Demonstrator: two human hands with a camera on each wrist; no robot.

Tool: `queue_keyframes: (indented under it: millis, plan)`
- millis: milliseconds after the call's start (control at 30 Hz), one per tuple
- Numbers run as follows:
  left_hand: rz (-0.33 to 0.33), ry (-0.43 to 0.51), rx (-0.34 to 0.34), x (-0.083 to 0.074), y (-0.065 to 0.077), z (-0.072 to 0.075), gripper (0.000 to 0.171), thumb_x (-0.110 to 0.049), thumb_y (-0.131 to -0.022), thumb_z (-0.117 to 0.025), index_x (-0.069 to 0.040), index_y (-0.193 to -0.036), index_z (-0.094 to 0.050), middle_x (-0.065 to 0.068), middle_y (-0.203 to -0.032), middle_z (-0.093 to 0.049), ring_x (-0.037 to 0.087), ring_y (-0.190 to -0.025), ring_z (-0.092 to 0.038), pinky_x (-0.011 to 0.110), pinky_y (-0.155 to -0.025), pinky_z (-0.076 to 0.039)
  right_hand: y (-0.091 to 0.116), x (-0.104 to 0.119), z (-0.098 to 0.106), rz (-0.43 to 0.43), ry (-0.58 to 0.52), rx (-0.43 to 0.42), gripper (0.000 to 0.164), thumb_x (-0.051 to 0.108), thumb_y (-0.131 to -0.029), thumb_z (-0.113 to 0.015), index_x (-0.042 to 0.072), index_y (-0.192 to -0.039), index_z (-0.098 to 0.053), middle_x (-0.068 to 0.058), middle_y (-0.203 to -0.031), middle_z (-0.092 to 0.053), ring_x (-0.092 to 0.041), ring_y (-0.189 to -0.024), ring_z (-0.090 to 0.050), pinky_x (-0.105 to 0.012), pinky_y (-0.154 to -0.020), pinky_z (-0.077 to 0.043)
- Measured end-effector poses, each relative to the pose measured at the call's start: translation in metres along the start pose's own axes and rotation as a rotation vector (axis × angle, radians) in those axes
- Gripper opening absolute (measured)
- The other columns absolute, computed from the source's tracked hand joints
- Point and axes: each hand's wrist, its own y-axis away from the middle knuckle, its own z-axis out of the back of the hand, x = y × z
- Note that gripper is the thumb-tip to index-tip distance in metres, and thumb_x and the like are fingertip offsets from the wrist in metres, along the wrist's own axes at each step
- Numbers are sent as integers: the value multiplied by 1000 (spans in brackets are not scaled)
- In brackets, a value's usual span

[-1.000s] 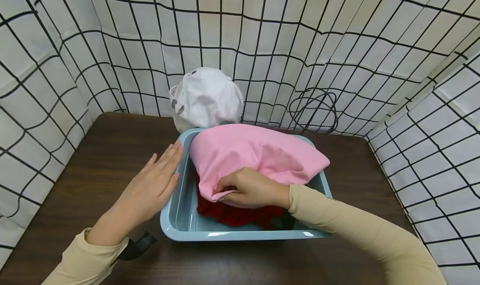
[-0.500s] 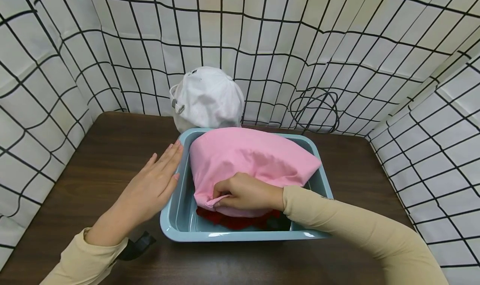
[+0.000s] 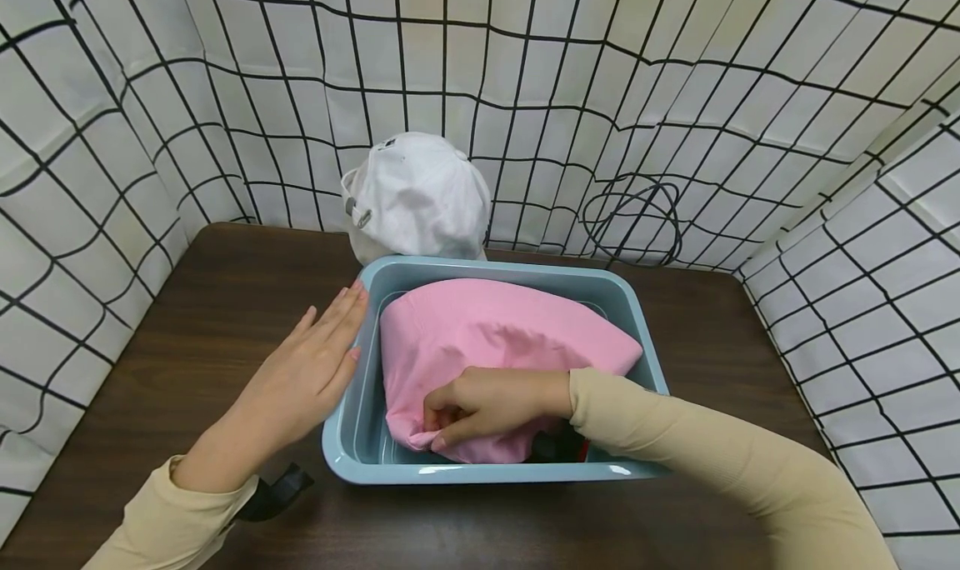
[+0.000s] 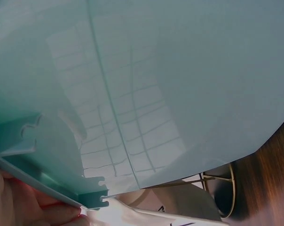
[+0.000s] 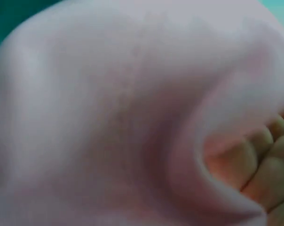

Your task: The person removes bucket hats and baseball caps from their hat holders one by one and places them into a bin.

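A pink cloth item (image 3: 510,320), softly bulging and with a rounded far edge, lies inside the light blue plastic basin (image 3: 495,473). My right hand (image 3: 487,407) pinches its near left edge with curled fingers, low in the basin. In the right wrist view the pink cloth (image 5: 85,122) fills most of the picture, folded close to my fingers (image 5: 236,160). My left hand (image 3: 311,374) lies with straight fingers along the basin's left rim. From below, the left wrist view shows the basin's glossy outer wall (image 4: 217,84) with fingertips at its rim.
A white cap (image 3: 420,195) stands behind the basin against the black wire grid. A coiled black cable (image 3: 633,220) hangs at the back right. Beneath the pink cloth, a dark patch (image 3: 551,447) and a sliver of red (image 3: 583,450) show. The brown tabletop (image 3: 217,303) surrounds the basin.
My right hand has moved down and toward me with the pink cloth, which sits lower in the basin and covers most of the red fabric. My left hand has stayed in place.
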Motion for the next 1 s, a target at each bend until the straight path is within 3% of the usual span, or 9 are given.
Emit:
queue_keyframes:
  millis: [100,167,300,400,500,667,733,833,1000]
  plan:
    - [-4,-3,-8,0,0,-1,56,-14,-96,-45,6,-145,-27,20,-151,-26,35,-139,-24,57,-108,-20,8,0,6,35,-40,-47,8,15,-91,-63,9,-96,-64,8,-76,-61,3,-69,-53,-14,-70,-46]
    - [-8,-4,-11,0,-1,-1,56,-14,-96,-45,6,-145,-27,20,-151,-26,34,-139,-24,56,-108,-21,15,1,12,59,-20,-139,8,15,-90,-64,9,-96,-66,7,-79,-63,2,-72,-54,-16,-73,-48]
    - [-14,-1,-17,0,-1,-1,55,-13,-96,-45,6,-145,-28,20,-151,-26,34,-139,-25,56,-108,-21,30,1,20,37,149,-374,13,20,-88,-68,11,-98,-67,6,-95,-62,-2,-89,-56,-20,-84,-46]
    - [-16,0,-23,0,-1,-1,55,-13,-96,-46,6,-145,-28,20,-151,-27,35,-138,-25,57,-108,-21,36,0,20,-25,304,-453,32,27,-85,-70,11,-113,-63,-2,-122,-56,-12,-115,-49,-27,-99,-39]
    - [-15,4,-23,1,0,-2,55,-13,-96,-45,6,-145,-28,20,-151,-26,34,-138,-25,56,-109,-20,37,-2,12,-76,481,-424,57,40,-84,-68,11,-131,-53,-11,-143,-39,-24,-133,-33,-38,-110,-26]
    - [-12,1,-20,1,-1,-1,55,-14,-96,-45,6,-145,-28,20,-151,-27,35,-138,-25,56,-108,-20,34,-6,-2,-172,726,-329,86,63,-81,-58,16,-148,-31,-15,-156,-13,-34,-143,-8,-58,-111,-5]
    - [-10,1,-19,0,-1,-1,55,-14,-96,-45,6,-145,-28,20,-151,-27,35,-138,-25,57,-108,-20,32,-9,-5,-220,716,-265,93,67,-80,-56,17,-152,-22,-14,-157,-5,-34,-143,-1,-60,-109,-3]
    - [-7,1,-18,0,0,-1,55,-14,-96,-45,6,-145,-28,20,-151,-27,35,-138,-25,57,-108,-21,29,-16,-7,-271,617,-163,99,68,-80,-55,18,-153,-12,-13,-158,3,-33,-143,6,-60,-110,-3]
    - [-11,1,-17,0,0,-1,55,-13,-96,-45,6,-145,-28,20,-151,-26,34,-139,-24,56,-108,-20,21,-29,-10,-333,511,-56,105,69,-78,-56,20,-153,-3,-11,-157,11,-31,-142,13,-58,-110,2]
